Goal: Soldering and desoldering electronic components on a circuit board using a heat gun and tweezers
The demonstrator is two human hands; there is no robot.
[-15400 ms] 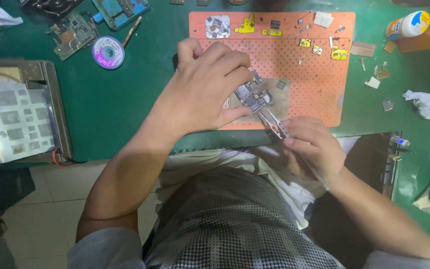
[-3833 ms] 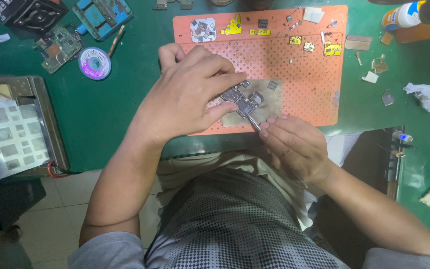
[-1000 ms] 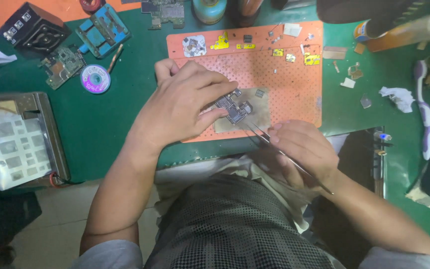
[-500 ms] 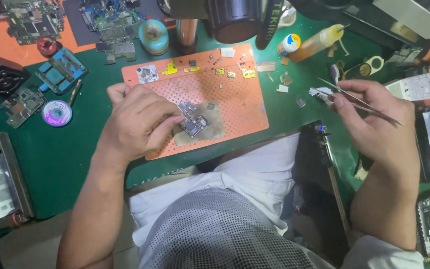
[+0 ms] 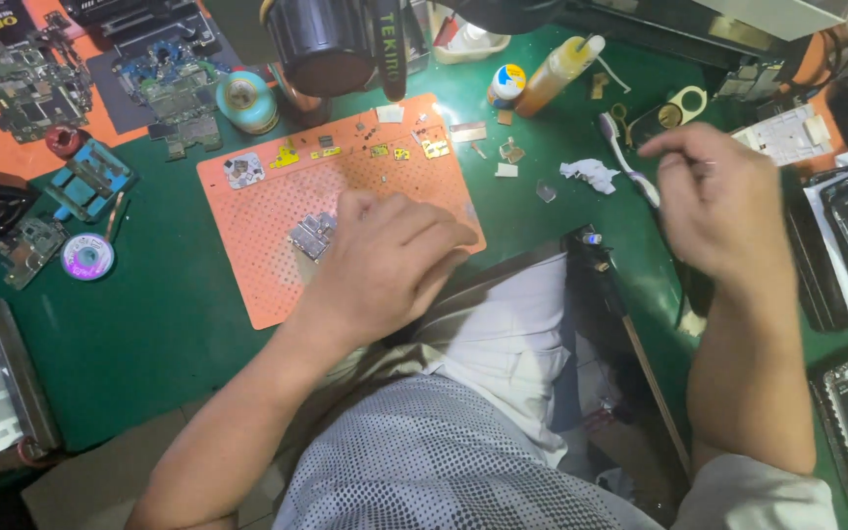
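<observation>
Both my hands low over the bench, well apart.

My left hand [image 5: 385, 260] lies palm-down, fingers curled loosely forward, forearm bare and angled in. My right hand [image 5: 723, 211] is raised off to the side, fingers bunched together, wrist bent.

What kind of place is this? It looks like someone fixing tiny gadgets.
Most likely a phone or electronics repair bench. Bare circuit boards lie on the green table, an orange work mat holds tiny parts, and the left hand rests beside a small metal board.
</observation>
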